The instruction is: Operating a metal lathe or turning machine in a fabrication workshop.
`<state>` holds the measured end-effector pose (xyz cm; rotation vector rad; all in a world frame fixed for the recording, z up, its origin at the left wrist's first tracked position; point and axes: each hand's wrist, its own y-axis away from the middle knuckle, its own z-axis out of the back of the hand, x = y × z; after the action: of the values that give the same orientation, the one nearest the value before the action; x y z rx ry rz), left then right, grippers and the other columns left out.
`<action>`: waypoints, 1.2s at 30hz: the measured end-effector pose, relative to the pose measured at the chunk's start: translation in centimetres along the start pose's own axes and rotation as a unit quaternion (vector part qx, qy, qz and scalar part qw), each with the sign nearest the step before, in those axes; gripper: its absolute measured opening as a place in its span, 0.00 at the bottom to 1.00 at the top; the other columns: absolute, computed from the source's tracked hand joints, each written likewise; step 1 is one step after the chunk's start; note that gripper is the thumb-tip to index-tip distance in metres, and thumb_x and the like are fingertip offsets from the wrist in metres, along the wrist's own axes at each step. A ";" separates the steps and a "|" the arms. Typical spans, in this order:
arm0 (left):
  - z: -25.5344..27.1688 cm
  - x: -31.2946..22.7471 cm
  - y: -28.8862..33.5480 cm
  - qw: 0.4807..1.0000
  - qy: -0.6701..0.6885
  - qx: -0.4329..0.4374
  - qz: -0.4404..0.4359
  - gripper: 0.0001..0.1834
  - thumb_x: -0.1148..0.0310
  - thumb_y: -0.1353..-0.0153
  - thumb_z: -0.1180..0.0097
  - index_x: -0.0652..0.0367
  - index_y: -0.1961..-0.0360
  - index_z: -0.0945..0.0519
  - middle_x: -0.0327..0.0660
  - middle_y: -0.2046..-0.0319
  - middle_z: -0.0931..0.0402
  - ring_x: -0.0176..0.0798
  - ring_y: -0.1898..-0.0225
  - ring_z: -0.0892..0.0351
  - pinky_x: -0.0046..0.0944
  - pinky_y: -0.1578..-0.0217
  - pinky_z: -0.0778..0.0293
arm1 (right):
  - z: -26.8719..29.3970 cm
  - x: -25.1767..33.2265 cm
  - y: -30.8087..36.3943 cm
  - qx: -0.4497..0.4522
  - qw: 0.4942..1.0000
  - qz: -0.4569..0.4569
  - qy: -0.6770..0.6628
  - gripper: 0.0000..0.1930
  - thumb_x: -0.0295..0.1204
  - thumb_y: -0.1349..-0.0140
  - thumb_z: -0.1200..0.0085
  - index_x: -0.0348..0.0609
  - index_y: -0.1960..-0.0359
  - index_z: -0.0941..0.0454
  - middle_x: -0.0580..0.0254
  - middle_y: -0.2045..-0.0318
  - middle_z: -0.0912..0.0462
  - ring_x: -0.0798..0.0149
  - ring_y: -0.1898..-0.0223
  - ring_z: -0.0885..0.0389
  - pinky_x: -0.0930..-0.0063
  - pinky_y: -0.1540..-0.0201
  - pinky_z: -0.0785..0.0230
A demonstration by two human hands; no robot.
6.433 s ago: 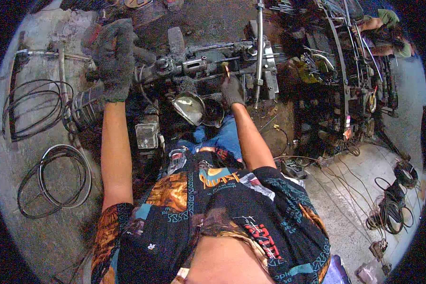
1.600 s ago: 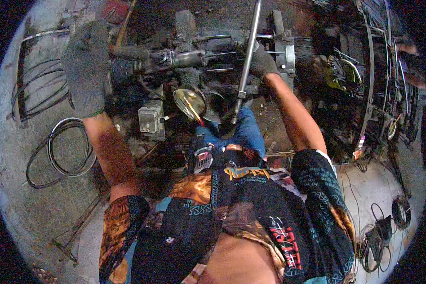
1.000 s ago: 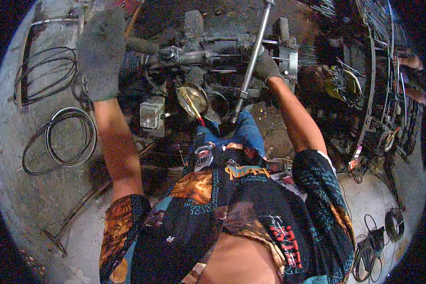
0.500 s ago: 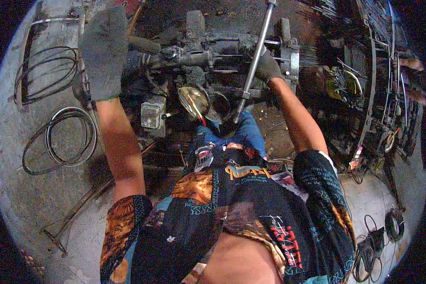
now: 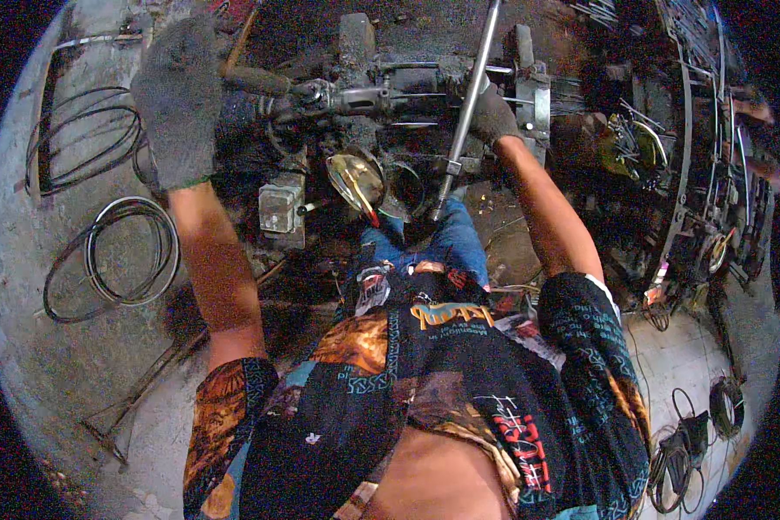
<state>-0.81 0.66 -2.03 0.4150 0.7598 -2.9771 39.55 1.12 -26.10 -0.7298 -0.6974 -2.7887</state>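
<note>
Slanting, the metal rod [image 5: 467,113] points away and right.

Since the earliest view, a red-tipped stick [image 5: 361,198] has been laid in the metal dish [image 5: 367,169]. Silver rod [image 5: 470,108] now slanted, lower end brought over jeans [image 5: 465,241]; gloved right hand [image 5: 494,117] shifted behind rod.

metal rod [image 5: 471,108] cut off above, right hand [image 5: 496,117] fingers mostly hidden
</note>
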 end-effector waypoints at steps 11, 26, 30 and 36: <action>0.5 -2.5 -0.7 0.987 0.127 0.026 0.099 0.19 0.56 0.32 0.43 0.63 0.57 0.15 0.42 0.68 0.15 0.39 0.67 0.16 0.41 0.64 0.22 | -2.6 -4.1 -0.8 -0.028 1.000 -0.001 0.000 0.22 0.36 0.34 0.52 0.32 0.45 0.36 0.26 0.57 0.21 0.29 0.54 0.20 0.43 0.55 0.25; 1.3 -4.6 -1.9 0.987 0.000 0.137 0.084 0.19 0.54 0.30 0.47 0.61 0.60 0.16 0.43 0.72 0.17 0.42 0.69 0.18 0.43 0.65 0.24 | -0.5 -0.9 -0.4 0.007 0.994 -0.100 -0.034 0.23 0.43 0.33 0.55 0.34 0.47 0.33 0.23 0.58 0.20 0.29 0.53 0.19 0.41 0.51 0.25; -0.3 -1.7 -0.7 0.989 0.093 0.058 0.101 0.19 0.54 0.30 0.46 0.61 0.59 0.16 0.44 0.67 0.15 0.43 0.67 0.17 0.45 0.63 0.24 | -1.5 -1.9 -0.6 -0.015 0.992 -0.117 -0.035 0.22 0.40 0.33 0.53 0.31 0.51 0.36 0.22 0.62 0.20 0.28 0.56 0.18 0.39 0.54 0.26; 0.1 -1.1 -0.9 0.999 0.012 0.043 -0.016 0.17 0.55 0.32 0.45 0.60 0.60 0.15 0.44 0.67 0.15 0.43 0.66 0.18 0.44 0.62 0.25 | -1.5 -2.6 -0.6 -0.019 0.995 -0.089 -0.037 0.23 0.40 0.34 0.49 0.28 0.52 0.38 0.23 0.64 0.19 0.28 0.59 0.18 0.38 0.57 0.26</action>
<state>0.14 1.40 -1.23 0.4489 0.6485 -3.0482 41.01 1.09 -28.80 -0.8204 -0.7595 -2.9549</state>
